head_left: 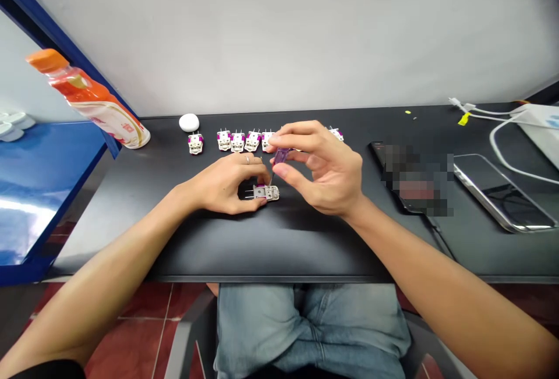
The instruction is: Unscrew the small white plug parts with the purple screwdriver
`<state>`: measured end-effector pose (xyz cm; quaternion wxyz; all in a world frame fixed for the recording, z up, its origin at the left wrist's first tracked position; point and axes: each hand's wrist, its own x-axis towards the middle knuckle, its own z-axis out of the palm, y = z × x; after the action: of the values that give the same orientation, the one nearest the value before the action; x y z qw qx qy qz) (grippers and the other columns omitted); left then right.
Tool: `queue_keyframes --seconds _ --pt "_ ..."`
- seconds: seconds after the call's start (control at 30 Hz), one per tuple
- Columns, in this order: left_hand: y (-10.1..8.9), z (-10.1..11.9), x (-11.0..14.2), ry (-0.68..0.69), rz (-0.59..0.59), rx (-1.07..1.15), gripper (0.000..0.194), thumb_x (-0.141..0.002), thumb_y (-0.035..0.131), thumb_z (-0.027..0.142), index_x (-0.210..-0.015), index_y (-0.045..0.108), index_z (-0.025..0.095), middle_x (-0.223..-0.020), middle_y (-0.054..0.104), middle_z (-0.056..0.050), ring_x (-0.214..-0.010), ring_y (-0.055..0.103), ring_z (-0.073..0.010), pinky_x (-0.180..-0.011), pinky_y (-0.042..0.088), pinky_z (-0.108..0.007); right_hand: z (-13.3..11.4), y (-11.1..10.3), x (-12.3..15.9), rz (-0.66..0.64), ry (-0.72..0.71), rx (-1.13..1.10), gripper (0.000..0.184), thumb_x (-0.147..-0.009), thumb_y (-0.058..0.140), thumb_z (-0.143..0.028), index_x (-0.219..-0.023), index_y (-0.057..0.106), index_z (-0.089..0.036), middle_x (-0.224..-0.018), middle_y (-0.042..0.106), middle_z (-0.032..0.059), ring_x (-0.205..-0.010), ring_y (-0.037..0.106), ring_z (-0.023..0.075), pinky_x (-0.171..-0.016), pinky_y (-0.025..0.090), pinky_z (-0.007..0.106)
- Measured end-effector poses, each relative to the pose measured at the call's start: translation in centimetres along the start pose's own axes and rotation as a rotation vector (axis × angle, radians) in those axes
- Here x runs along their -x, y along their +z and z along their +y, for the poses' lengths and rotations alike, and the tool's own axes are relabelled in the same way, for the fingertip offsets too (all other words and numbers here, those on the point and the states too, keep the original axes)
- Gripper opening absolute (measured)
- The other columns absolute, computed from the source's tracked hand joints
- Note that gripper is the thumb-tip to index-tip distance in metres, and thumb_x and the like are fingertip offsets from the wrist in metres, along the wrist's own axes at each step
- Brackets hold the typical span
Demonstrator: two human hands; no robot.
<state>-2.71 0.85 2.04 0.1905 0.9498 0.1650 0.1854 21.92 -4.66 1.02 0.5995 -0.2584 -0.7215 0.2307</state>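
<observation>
My left hand (229,184) rests on the black desk (279,239) and pins a small white plug part with metal prongs and a purple band (264,192) under its fingers. My right hand (323,169) pinches a small screwdriver with a purple handle (280,156) between thumb and fingers, its thin tip pointing down at the part. Behind the hands stands a row of several like white-and-purple plug parts (238,141), with one more (195,143) set apart to the left.
An orange drink bottle (89,99) stands tilted at the desk's back left beside a white oval object (189,122). Two phones (502,192) lie to the right, with white cables (502,134) and a white box at the far right.
</observation>
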Motion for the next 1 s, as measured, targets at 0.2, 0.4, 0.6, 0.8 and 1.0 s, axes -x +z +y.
queue_keyframes --seconds 0.2,0.4,0.6,0.8,1.0 --pt "0.02 -0.08 -0.02 0.003 -0.010 -0.013 0.018 -0.101 0.076 0.037 -0.111 0.076 0.022 -0.102 0.080 -0.007 -0.094 0.074 -0.0249 -0.091 0.058 -0.037 0.09 0.06 0.05 -0.019 0.006 -0.057 0.051 -0.110 0.074 -0.017 -0.156 0.079 -0.037 -0.131 0.087 0.0033 -0.110 0.086 0.0202 -0.098 0.081 0.040" --pt "0.14 -0.22 0.09 0.007 0.017 0.002 0.019 -0.102 0.075 0.040 -0.108 0.074 0.022 -0.100 0.079 -0.007 -0.092 0.073 -0.0247 -0.089 0.058 -0.038 0.06 0.04 -0.09 0.008 -0.091 0.041 0.043 -0.097 0.094 -0.022 -0.137 0.089 -0.038 -0.131 0.086 0.0033 -0.111 0.086 0.0229 -0.087 0.082 0.037" --pt "0.04 -0.17 0.05 -0.028 -0.017 0.013 0.020 -0.100 0.076 0.039 -0.112 0.076 0.022 -0.103 0.081 -0.007 -0.095 0.074 -0.0253 -0.092 0.059 -0.038 -0.17 0.04 -0.05 -0.030 -0.026 -0.012 0.050 -0.107 0.074 -0.014 -0.151 0.082 -0.035 -0.135 0.087 0.0052 -0.118 0.087 0.0231 -0.095 0.081 0.040" --pt "0.11 -0.17 0.10 -0.039 -0.007 0.026 0.021 -0.100 0.077 0.040 -0.112 0.077 0.022 -0.107 0.082 -0.008 -0.097 0.076 -0.0264 -0.091 0.059 -0.039 -0.24 0.06 -0.02 0.014 -0.053 0.028 0.043 -0.102 0.087 -0.020 -0.140 0.088 -0.038 -0.124 0.086 0.0033 -0.107 0.085 0.0226 -0.084 0.081 0.038" --pt "0.10 -0.02 0.03 -0.013 0.017 0.044 0.017 -0.099 0.078 0.037 -0.107 0.075 0.022 -0.101 0.081 -0.006 -0.092 0.074 -0.0247 -0.088 0.058 -0.036 -0.23 0.03 -0.07 -0.036 -0.044 -0.029 0.048 -0.105 0.080 -0.015 -0.147 0.085 -0.038 -0.140 0.082 0.0056 -0.121 0.084 0.0235 -0.096 0.080 0.039"
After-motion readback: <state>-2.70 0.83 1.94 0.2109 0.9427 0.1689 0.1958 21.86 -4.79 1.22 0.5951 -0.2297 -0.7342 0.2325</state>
